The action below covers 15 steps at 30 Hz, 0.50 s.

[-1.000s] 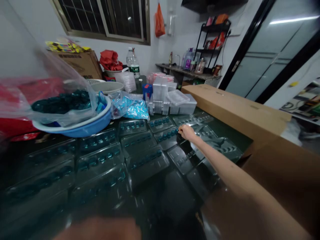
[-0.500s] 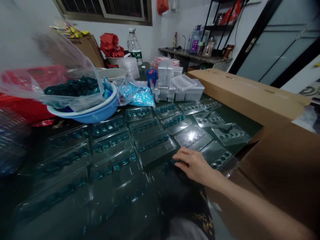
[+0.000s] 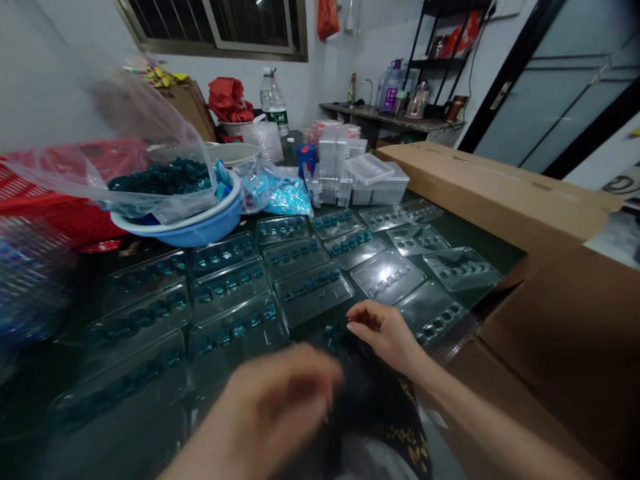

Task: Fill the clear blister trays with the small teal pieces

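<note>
2 hands | R hand [image 3: 386, 335] fingers curled at tray edge, grip unclr | L hand [image 3: 277, 407] blurred, grip unclr | clear blister trays [image 3: 220, 350] flat in rows w/in reach, teal pcs [image 3: 313, 290] seated in cavities

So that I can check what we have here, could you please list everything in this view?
Blister trays: over a dozen, clear with dark teal pieces, in rows on the table.
Tabletop: one, dark green, under the trays.
Plastic basin: one, blue, left of the trays, holding dark teal pieces in a clear bag.
Bag of small pieces: one, light blue, behind the trays.
Plastic boxes: several, clear, stacked behind the trays.
Water bottle: one, clear, at the table's far end.
Cardboard box: one, brown, right of the trays.
Basket: one, red, far left.
Hanging bag: one, orange, on the wall.
Right hand: beside the nearest trays, fingers pinched.
Left hand: blurred, over the front trays.
</note>
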Each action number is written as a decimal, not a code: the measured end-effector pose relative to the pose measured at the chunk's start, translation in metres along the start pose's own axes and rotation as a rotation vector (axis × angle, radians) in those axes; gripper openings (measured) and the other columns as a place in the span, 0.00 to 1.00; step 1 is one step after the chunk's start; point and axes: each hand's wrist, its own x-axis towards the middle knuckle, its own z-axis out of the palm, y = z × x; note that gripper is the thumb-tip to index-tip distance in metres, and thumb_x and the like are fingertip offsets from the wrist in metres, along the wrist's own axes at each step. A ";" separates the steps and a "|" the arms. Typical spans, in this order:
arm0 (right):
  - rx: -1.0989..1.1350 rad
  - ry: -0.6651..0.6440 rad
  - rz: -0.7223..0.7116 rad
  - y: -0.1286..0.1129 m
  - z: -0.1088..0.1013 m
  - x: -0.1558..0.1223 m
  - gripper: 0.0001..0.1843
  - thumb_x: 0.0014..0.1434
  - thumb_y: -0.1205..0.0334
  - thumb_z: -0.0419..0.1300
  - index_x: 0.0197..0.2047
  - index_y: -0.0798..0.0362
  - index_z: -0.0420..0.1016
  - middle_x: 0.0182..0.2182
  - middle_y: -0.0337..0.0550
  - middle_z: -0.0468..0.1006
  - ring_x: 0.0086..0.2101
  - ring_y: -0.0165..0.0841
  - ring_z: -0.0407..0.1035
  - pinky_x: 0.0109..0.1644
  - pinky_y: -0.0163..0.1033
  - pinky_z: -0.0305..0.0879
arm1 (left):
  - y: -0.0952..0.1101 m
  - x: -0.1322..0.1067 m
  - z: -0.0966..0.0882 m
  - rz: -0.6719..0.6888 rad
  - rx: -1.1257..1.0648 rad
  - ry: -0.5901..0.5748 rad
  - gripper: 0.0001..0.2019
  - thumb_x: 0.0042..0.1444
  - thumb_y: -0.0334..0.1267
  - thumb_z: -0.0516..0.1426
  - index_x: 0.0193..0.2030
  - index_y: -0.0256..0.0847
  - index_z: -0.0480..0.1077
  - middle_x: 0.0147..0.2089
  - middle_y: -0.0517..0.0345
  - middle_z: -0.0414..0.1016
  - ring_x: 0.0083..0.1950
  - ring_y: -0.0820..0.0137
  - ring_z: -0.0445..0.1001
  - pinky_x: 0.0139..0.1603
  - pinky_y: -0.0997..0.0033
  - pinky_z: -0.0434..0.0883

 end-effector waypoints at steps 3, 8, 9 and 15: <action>0.351 -0.031 0.113 -0.016 -0.002 -0.004 0.06 0.52 0.62 0.58 0.33 0.55 0.69 0.22 0.35 0.69 0.21 0.25 0.62 0.25 0.31 0.59 | 0.008 0.036 0.016 0.016 0.062 -0.105 0.15 0.50 0.39 0.56 0.46 0.45 0.69 0.37 0.56 0.72 0.30 0.71 0.69 0.23 0.74 0.66; 0.632 -0.041 0.128 -0.034 0.013 -0.014 0.06 0.52 0.61 0.58 0.32 0.55 0.70 0.24 0.36 0.69 0.22 0.25 0.64 0.27 0.33 0.62 | 0.006 0.048 0.038 0.229 0.079 -0.105 0.11 0.49 0.34 0.56 0.41 0.44 0.73 0.39 0.55 0.70 0.35 0.70 0.69 0.31 0.74 0.67; 0.646 -0.026 0.124 -0.035 0.016 -0.015 0.06 0.52 0.61 0.58 0.32 0.55 0.70 0.26 0.37 0.70 0.22 0.25 0.64 0.28 0.33 0.62 | 0.005 0.046 0.039 0.250 0.085 -0.066 0.10 0.49 0.34 0.57 0.39 0.43 0.73 0.39 0.55 0.69 0.34 0.71 0.69 0.30 0.74 0.66; 0.598 -0.048 0.049 -0.037 0.019 -0.018 0.04 0.52 0.63 0.58 0.30 0.54 0.67 0.31 0.38 0.66 0.25 0.24 0.60 0.27 0.30 0.59 | -0.001 0.035 0.037 0.329 0.148 0.043 0.08 0.45 0.33 0.60 0.34 0.43 0.74 0.38 0.56 0.66 0.28 0.74 0.65 0.24 0.75 0.62</action>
